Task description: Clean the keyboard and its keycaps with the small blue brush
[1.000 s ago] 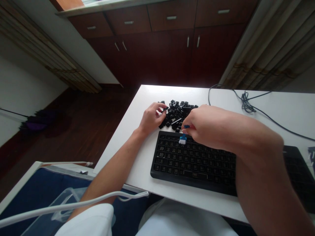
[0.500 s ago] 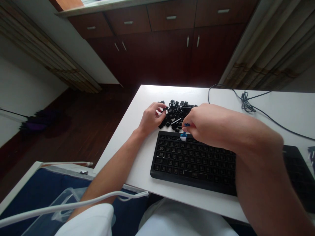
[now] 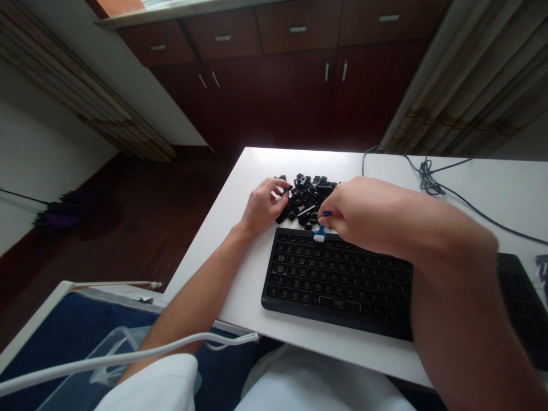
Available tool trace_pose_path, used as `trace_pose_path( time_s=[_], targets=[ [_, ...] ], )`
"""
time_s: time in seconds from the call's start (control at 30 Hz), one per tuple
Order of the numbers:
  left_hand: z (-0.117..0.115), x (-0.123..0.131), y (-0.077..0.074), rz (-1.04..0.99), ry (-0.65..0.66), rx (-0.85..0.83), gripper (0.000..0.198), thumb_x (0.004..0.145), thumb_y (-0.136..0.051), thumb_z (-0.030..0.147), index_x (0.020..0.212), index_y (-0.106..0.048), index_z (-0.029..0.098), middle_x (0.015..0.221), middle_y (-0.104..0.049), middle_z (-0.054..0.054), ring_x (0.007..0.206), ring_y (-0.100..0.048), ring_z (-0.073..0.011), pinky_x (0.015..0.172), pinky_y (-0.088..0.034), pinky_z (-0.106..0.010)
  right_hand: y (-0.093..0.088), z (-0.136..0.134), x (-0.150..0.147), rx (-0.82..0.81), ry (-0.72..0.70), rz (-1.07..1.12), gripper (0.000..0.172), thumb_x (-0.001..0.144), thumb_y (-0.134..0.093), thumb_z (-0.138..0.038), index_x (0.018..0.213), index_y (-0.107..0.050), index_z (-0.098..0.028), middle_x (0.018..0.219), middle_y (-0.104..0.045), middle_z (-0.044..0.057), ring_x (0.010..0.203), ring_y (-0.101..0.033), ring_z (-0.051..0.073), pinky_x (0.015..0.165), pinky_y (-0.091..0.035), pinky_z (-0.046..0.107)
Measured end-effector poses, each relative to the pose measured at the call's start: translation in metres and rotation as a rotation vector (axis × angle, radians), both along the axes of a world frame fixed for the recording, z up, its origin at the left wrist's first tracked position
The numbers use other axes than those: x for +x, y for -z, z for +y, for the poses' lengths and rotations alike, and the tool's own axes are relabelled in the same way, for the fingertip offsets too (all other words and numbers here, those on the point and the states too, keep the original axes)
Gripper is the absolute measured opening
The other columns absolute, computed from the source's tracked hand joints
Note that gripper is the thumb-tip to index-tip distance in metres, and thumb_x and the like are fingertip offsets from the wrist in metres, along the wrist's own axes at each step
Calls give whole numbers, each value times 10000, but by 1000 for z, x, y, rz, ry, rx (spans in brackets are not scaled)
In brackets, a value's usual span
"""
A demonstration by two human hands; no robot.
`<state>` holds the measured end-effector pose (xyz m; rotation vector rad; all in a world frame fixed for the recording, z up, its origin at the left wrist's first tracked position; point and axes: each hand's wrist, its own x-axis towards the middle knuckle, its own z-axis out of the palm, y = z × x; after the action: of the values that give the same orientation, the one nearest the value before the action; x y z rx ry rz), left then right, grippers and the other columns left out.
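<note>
A black keyboard (image 3: 317, 274) with its keycaps off lies on the white table, its bare key sockets showing. My right hand (image 3: 346, 208) pinches a small blue brush (image 3: 320, 232), whose white bristles point down at the keyboard's top row. My right forearm crosses over the keyboard and hides part of its right side. Beyond the keyboard's back edge lies a heap of loose black keycaps (image 3: 305, 200). At the left side of that heap, my left hand (image 3: 266, 201) holds a black keycap (image 3: 287, 189) between thumb and fingers.
A black cable (image 3: 428, 177) with a coiled bundle runs across the back right of the white table (image 3: 252, 274). Brown cabinets (image 3: 295, 97) stand behind it. At the lower left are a white tube (image 3: 128, 358) and blue fabric (image 3: 47, 337).
My right hand and the brush have shifted very slightly right and up along the keyboard's top row. My left hand stays in the same spot.
</note>
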<state>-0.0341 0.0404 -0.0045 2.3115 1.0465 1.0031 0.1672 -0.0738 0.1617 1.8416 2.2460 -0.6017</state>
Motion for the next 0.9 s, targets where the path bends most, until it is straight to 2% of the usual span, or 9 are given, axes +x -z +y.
trace_pose_path(
  time_s=[0.17, 0.4, 0.57, 0.7, 0.9],
  targets=[
    [1, 0, 2, -1, -10, -15, 195, 890, -627, 224, 1077, -670, 188, 1018, -710, -58, 768, -651, -134, 649, -562, -261, -7, -1, -4, 15, 9, -6, 196, 830, -554, -210, 834, -749, -223, 738, -696, 34, 578, -535, 132, 532, -320, 253],
    [1, -1, 2, -3, -16, -31, 194, 898, -634, 244, 1080, -672, 185, 1000, -726, -56, 763, -652, -131, 639, -557, -256, 1, 1, 3, 13, 40, -16, 181, 867, -566, -278, 828, -735, -225, 806, -720, 42, 555, -541, 135, 517, -321, 265],
    [0, -2, 2, -3, -23, -26, 190, 911, -632, 261, 1079, -674, 183, 947, -730, -53, 745, -659, -128, 621, -551, -244, -3, 0, 2, 24, 33, 0, 197, 876, -558, -270, 865, -748, -220, 833, -731, 40, 572, -549, 130, 541, -342, 264],
    [0, -2, 2, -7, -17, -23, 173, 924, -623, 268, 1066, -671, 184, 940, -730, -49, 738, -660, -126, 638, -555, -253, -2, 0, 1, 36, -3, 15, 210, 880, -554, -308, 800, -731, -230, 771, -717, 23, 536, -525, 128, 515, -327, 271],
    [0, -1, 1, -5, -16, -39, 169, 922, -629, 265, 1065, -671, 187, 950, -730, -43, 734, -657, -121, 634, -553, -253, 4, -2, 4, 11, 38, 50, 192, 855, -572, -327, 736, -696, -240, 681, -682, -2, 449, -496, 113, 478, -338, 275]
  ],
)
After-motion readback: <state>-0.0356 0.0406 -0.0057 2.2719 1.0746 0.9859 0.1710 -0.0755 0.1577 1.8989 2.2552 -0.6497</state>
